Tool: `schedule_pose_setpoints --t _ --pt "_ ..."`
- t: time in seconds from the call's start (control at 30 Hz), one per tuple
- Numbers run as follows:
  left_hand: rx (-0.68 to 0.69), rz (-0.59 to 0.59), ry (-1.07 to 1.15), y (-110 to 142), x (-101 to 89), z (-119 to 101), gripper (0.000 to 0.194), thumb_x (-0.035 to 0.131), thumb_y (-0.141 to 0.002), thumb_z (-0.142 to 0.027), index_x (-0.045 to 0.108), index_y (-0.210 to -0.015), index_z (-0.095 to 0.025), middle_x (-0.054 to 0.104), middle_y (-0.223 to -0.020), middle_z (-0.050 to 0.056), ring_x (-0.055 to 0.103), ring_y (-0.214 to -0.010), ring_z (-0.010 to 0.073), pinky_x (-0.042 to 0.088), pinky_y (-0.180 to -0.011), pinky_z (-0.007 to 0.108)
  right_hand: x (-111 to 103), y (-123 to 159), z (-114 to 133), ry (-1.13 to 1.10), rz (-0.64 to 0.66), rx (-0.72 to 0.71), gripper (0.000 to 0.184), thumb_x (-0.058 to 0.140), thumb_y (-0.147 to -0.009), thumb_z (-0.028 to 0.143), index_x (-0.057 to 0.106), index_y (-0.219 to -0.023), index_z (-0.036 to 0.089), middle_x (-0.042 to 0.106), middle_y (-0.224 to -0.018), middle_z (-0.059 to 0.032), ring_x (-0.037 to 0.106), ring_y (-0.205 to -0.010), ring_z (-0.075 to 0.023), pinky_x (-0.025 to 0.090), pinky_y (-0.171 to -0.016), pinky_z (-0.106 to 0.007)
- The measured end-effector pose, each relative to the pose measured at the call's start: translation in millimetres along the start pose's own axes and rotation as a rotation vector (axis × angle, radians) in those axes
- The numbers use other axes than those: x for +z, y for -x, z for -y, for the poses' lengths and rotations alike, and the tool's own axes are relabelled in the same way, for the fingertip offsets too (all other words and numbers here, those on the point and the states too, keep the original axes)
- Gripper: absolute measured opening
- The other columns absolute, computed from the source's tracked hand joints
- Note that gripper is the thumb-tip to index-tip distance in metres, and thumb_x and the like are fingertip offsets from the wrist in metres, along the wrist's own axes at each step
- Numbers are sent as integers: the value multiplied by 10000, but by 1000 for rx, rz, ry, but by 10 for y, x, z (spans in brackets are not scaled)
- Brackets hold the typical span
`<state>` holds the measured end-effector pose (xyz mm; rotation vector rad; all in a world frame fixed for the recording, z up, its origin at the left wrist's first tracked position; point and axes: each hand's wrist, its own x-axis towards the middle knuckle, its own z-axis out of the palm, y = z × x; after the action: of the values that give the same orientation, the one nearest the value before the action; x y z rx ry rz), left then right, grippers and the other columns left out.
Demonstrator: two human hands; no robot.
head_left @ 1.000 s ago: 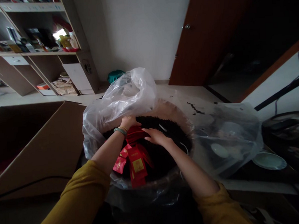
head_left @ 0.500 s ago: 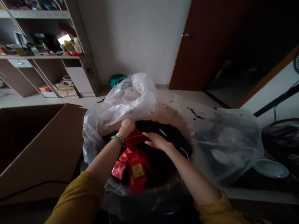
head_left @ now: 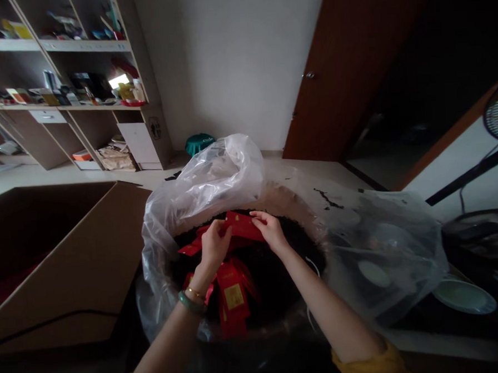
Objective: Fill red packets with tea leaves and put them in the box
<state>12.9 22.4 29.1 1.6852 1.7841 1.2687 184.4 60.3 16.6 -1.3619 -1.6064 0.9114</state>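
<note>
A large round container lined with a clear plastic bag [head_left: 215, 177] holds a dark loose mass [head_left: 278, 263]. Above it, my left hand [head_left: 214, 247] and my right hand [head_left: 268, 229] pinch the two ends of a red packet [head_left: 243, 226], lifted over the dark mass. Further red packets [head_left: 232, 293] with gold labels lie in a bunch below my left wrist, which wears a green bangle. Both hands are closed on the packet.
An open cardboard box [head_left: 60, 252] stands to the left. Shelves [head_left: 61, 101] with clutter line the back wall. A brown door [head_left: 351, 64] is behind. To the right, plates [head_left: 463, 296] and a dark pot [head_left: 481, 241] sit under more plastic.
Both hands have risen out of the dark mass, lifting a red packet and holding it stretched between them. The view has tilted slightly down.
</note>
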Motion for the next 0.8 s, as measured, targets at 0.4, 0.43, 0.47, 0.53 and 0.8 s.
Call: schedule_pose_setpoints --t 0.4,0.43,0.47,0.53,0.8 --pt "-151 -26 346 212 -21 267 330 616 -723 -462 638 -862 -164 688 -717 25 607 -599 139 478 -547 239 95 170 200 396 -149 -351 480 442 -901 264 435 -1372 171 589 -1225 -141 525 -1155 -248 421 -1010 -389" --pt "-150 -55 371 243 -2 256 324 626 -715 -457 635 -856 -165 686 -722 24 605 -604 138 480 -555 239 124 182 172 432 -151 -381 490 413 -914 258 406 -1394 164 573 -1258 -148 506 -1187 -256 398 -1038 -407" --pt "-146 -83 395 268 14 243 316 638 -706 -447 632 -849 -165 684 -726 23 605 -611 138 481 -567 240 161 193 138 459 -163 -406 507 387 -924 252 364 -1420 152 553 -1292 -158 490 -1212 -262 384 -1053 -423" --pt "-138 -142 434 295 33 220 304 664 -685 -432 631 -823 -163 677 -712 20 600 -613 138 480 -580 242 250 207 58 489 -210 -457 551 360 -931 236 267 -1462 119 497 -1355 -185 463 -1249 -277 388 -1051 -455" --pt "-103 -275 446 308 29 169 280 702 -638 -407 654 -757 -158 657 -642 7 567 -548 129 451 -548 238 458 218 -75 403 -363 -638 455 420 -916 211 446 -1368 175 519 -1303 -176 488 -1206 -287 444 -996 -493"
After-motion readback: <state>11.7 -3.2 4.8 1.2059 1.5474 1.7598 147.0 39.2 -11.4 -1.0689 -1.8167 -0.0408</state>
